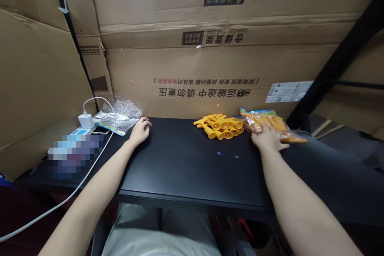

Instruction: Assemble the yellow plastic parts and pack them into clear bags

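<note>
Brown cardboard sheet (210,62) with upside-down Chinese print, 仓储货架 and 运输途中请勿重压, plus white label (289,91) too small to read, stands behind black worktop (192,172). Right hand (268,138) lies on clear plastic bag of orange pieces (280,123), can't tell if gripping; stacked yellow branching pieces with flared ends (223,126) sit just left of the bag. Left hand (140,131) loosely open, fingers bent, beside crumpled clear plastic wrapper (121,114).

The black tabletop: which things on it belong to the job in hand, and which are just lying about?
Likely the job:
filled bag, under the right hand
stacked yellow-orange pieces
crumpled clear plastic, near the left hand

Likely just lying about:
white charger
apparent phone
blue speck
</note>
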Tool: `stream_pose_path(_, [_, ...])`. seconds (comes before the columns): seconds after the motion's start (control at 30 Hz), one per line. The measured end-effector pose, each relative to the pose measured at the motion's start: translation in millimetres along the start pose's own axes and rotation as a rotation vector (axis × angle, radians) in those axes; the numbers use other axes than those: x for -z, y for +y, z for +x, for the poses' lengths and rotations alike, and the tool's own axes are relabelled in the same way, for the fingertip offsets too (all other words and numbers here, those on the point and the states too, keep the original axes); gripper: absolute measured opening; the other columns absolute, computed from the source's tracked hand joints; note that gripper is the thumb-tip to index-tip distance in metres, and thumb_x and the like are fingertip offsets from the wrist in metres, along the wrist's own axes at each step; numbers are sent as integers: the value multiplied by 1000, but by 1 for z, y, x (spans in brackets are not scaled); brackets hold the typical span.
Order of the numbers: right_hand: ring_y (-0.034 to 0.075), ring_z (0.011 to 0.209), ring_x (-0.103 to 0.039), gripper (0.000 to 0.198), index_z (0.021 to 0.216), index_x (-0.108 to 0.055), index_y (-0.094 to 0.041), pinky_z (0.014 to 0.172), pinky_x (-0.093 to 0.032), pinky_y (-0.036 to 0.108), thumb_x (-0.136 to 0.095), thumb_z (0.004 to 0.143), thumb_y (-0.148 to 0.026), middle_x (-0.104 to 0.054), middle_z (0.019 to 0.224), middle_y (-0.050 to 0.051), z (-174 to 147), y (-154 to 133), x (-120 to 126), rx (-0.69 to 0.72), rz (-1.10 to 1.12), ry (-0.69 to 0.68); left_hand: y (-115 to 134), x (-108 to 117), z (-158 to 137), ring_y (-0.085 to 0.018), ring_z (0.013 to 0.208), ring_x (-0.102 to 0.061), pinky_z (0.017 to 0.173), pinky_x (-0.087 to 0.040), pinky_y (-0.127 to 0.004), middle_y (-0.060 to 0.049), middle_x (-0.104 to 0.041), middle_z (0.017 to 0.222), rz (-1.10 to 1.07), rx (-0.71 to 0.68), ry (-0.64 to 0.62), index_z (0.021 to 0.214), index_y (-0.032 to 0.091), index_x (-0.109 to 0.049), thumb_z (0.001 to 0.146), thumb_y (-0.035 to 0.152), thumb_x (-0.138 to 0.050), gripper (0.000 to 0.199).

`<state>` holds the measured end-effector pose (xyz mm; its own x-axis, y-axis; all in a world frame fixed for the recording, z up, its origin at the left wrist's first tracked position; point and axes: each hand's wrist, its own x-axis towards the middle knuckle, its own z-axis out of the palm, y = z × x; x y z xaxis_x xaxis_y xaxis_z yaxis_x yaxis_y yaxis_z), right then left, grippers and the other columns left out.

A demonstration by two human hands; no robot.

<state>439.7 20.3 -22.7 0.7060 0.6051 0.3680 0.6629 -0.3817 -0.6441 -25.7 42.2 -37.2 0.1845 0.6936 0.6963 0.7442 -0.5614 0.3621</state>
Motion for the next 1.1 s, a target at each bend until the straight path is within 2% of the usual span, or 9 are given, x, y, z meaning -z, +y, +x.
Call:
stream_pose_path(0.17, [29,135,-30,56,127,-52,-26,104,-12,63,-58,72,-22,-41,142,18,13,17,2,-22,-49,33,1,0,-1,-19,100,-58,93,-47,-36,-7,-57,102,15,-4,-8,78,20,-62,77,9,-46,19])
stream_pose_path(0.37, [31,131,-37,53,122,-56,-14,109,-18,53,-54,69,-16,-48,135,21,20,25,1,125,-47,36,1,-1,-1,-20,100,-58,92,-48,-35,-7,-57,101,14,-5,-22,78,20,-62,77,10,-46,19])
stream_pose_path(0.5, [30,127,-41,47,111,-60,-14,109,-16,53,-50,66,-11,-53,128,20,22,26,-4,260,-57,85,1,0,-1,-20,99,-58,91,-48,-35,-7,-57,101,14,-8,-30,78,19,-61,77,10,-46,18])
stream_pose_path(0.6, [29,124,-43,43,110,-60,-13,109,-17,52,-49,68,-14,-54,127,19,29,30,-8,328,-94,72,1,0,-1,-20,99,-58,92,-48,-35,-7,-57,101,15,-9,-35,79,19,-62,78,10,-45,19])
stream_pose_path(0.73, [30,123,-43,41,116,-58,-13,105,-24,54,-48,78,-23,-54,127,19,39,35,-12,307,-222,45,2,0,-1,-19,100,-58,92,-47,-35,-7,-57,102,19,3,-45,79,19,-62,78,11,-45,19])
stream_pose_path(0.87, [31,125,-40,45,123,-54,-19,101,-30,57,-54,80,-31,-51,131,16,42,37,-17,280,-316,43,4,0,-1,-19,101,-57,93,-47,-35,-7,-57,103,20,20,-62,78,19,-62,78,11,-45,19])
stream_pose_path(1.0, [32,123,-42,48,128,-51,-19,90,-42,52,-52,80,-21,-50,131,19,46,41,-20,242,-315,26,3,0,-2,-19,101,-57,93,-47,-34,-7,-57,103,15,29,-73,79,19,-62,78,12,-45,19])
stream_pose_path(1.1, [33,120,-44,50,126,-54,-16,89,-43,45,-51,76,-14,-52,127,20,52,46,-22,239,-275,36,3,0,-2,-19,101,-57,94,-46,-34,-7,-57,104,19,31,-78,80,19,-63,79,12,-44,19])
